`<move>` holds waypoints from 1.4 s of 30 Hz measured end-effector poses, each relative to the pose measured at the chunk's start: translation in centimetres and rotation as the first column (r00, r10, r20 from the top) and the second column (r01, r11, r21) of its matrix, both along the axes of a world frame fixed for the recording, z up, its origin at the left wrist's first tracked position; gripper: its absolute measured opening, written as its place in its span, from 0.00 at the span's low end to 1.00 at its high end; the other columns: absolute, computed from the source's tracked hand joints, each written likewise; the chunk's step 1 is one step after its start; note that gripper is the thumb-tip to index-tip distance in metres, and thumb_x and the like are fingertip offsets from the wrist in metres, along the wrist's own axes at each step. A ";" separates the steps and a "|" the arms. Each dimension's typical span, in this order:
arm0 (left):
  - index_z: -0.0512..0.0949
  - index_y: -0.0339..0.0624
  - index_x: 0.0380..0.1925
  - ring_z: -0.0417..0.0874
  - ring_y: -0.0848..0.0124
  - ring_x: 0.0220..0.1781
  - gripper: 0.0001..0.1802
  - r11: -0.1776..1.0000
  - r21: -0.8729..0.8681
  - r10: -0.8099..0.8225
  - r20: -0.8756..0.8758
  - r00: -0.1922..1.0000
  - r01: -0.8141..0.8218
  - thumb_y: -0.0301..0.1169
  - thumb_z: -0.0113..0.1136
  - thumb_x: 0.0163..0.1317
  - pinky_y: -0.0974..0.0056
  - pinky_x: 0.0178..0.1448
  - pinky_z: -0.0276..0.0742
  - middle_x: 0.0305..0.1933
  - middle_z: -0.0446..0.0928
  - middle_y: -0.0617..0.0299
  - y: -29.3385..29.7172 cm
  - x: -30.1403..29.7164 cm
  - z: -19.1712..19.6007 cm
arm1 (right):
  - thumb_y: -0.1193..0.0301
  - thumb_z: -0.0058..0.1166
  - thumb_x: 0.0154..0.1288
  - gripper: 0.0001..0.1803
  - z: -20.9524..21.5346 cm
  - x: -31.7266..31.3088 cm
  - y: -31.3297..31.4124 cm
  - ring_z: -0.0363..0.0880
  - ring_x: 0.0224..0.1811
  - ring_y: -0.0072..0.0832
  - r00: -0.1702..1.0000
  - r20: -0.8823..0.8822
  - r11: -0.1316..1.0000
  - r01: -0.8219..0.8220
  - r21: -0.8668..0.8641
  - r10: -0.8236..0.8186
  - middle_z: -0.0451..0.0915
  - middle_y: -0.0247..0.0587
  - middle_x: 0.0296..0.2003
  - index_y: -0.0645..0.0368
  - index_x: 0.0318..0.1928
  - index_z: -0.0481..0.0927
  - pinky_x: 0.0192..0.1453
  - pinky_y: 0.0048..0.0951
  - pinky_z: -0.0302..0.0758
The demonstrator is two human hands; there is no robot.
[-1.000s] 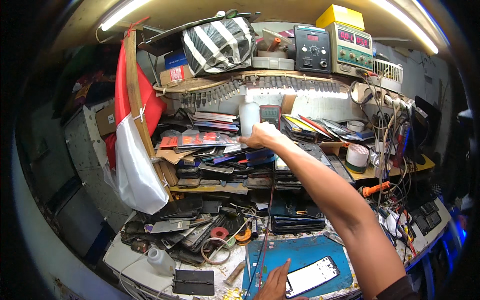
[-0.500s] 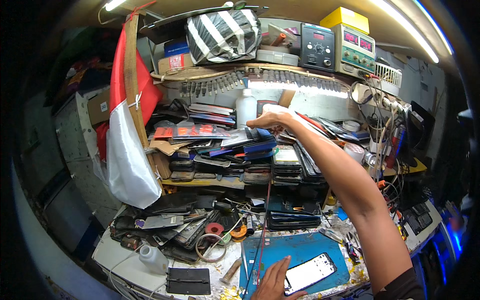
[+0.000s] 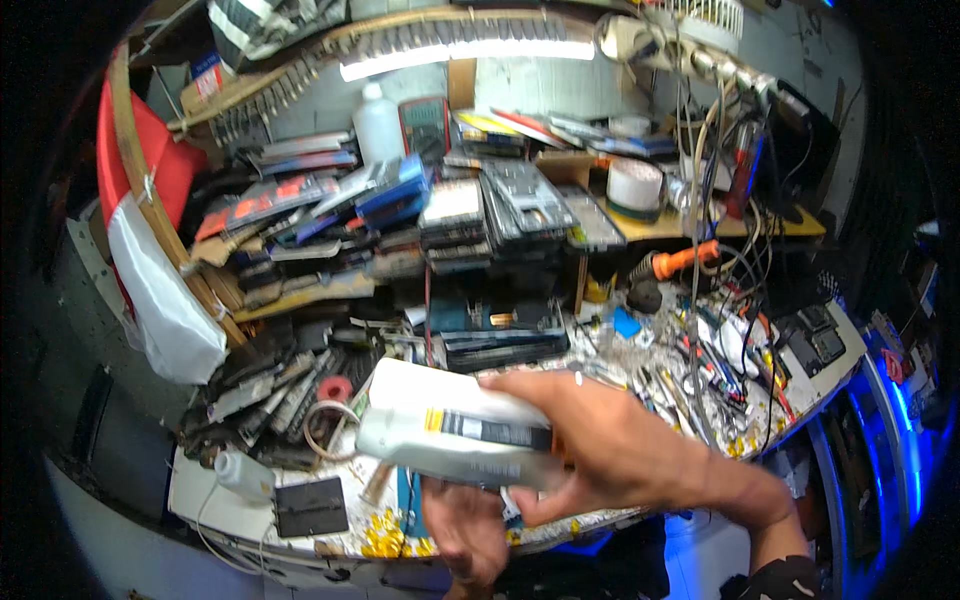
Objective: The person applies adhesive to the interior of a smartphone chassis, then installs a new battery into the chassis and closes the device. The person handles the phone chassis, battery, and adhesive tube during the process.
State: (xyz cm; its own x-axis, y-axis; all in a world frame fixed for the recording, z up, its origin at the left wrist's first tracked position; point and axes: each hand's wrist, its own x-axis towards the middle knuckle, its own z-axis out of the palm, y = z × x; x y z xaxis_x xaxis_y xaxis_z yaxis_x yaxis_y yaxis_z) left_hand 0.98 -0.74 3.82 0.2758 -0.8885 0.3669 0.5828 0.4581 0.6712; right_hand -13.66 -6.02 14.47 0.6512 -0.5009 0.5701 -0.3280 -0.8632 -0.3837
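My right hand (image 3: 610, 440) grips a white, rounded box-shaped container (image 3: 400, 435) with a black and yellow label, held tilted above the bench's front part. Just below it is my left hand (image 3: 465, 535), palm turned up and blurred, its fingers loosely apart and partly covered by the container. Whether the left fingers touch it I cannot tell. Behind the hands only a strip of the blue mat (image 3: 408, 500) shows. The phone frame seen earlier on that mat is hidden.
On the bench's left lie a white plastic bottle (image 3: 243, 474) and a flat black panel (image 3: 310, 506). Stacked phone parts (image 3: 400, 195) fill the shelf, near a standing white bottle (image 3: 378, 128). An orange-handled tool (image 3: 685, 260) and hanging cables (image 3: 695, 330) are at the right.
My right hand has come back from the shelf, now holding the white container low in front. My left hand has left the phone frame and turned palm up. The view has shifted right and down.
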 end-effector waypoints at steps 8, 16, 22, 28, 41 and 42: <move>0.53 0.38 0.69 0.68 0.53 0.66 0.41 0.930 0.150 -0.265 -0.362 0.894 0.337 0.58 0.41 0.69 0.45 0.74 0.57 0.57 0.69 0.50 0.2 -4.9 1.4 | 0.66 0.71 0.52 0.32 -7.4 -6.2 5.4 0.74 0.61 0.45 0.905 0.409 0.917 -0.055 0.394 -0.121 0.72 0.53 0.60 0.61 0.57 0.74 0.64 0.40 0.71; 0.52 0.34 0.69 0.64 0.46 0.70 0.37 0.690 0.318 -0.553 -0.347 0.758 0.650 0.45 0.44 0.67 0.42 0.76 0.55 0.60 0.67 0.45 -0.3 -6.2 2.4 | 0.67 0.69 0.55 0.19 -9.3 -10.0 7.7 0.74 0.41 0.26 0.780 0.492 0.760 -0.033 0.649 -0.386 0.75 0.39 0.39 0.58 0.48 0.83 0.45 0.26 0.71; 0.51 0.29 0.69 0.59 0.45 0.73 0.36 0.588 0.379 -0.573 -0.428 0.699 0.715 0.43 0.41 0.68 0.42 0.75 0.57 0.60 0.66 0.42 -0.8 -7.2 2.2 | 0.63 0.69 0.56 0.15 -8.2 -11.1 8.2 0.72 0.41 0.27 0.866 0.251 0.699 0.146 0.700 -0.432 0.70 0.38 0.35 0.56 0.42 0.87 0.45 0.26 0.70; 0.54 0.27 0.67 0.60 0.47 0.72 0.34 0.543 0.343 -0.585 -0.501 0.638 0.767 0.43 0.40 0.70 0.42 0.74 0.59 0.57 0.68 0.45 -1.4 -7.4 1.6 | 0.66 0.70 0.55 0.15 -8.7 -10.8 8.0 0.74 0.49 0.30 0.829 0.381 0.686 0.004 0.727 -0.409 0.75 0.40 0.40 0.56 0.42 0.85 0.54 0.29 0.69; 0.56 0.24 0.66 0.68 0.46 0.67 0.35 0.429 0.085 -0.646 -0.667 0.371 0.899 0.45 0.38 0.72 0.44 0.70 0.66 0.64 0.66 0.37 -1.6 -7.8 1.1 | 0.79 0.75 0.42 0.34 -9.6 -10.2 7.7 0.76 0.49 0.25 0.709 0.502 0.694 -0.025 0.719 -0.495 0.83 0.37 0.31 0.62 0.49 0.67 0.65 0.35 0.63; 0.56 0.25 0.67 0.69 0.46 0.67 0.35 0.435 0.176 -0.629 -0.642 0.438 0.883 0.45 0.37 0.72 0.44 0.69 0.67 0.64 0.66 0.36 -1.6 -7.8 1.1 | 0.79 0.75 0.41 0.36 -9.6 -10.1 7.5 0.77 0.49 0.26 0.689 0.518 0.694 -0.029 0.719 -0.508 0.84 0.37 0.29 0.62 0.49 0.66 0.65 0.36 0.62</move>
State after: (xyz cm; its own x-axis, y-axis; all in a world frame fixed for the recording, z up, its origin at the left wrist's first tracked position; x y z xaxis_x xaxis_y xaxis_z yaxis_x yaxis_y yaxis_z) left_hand -6.81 -2.37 4.96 -0.6022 -0.7961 -0.0597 0.7727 -0.6001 0.2069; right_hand -23.75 1.52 4.90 0.0498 -0.9691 0.2414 0.0773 -0.2373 -0.9684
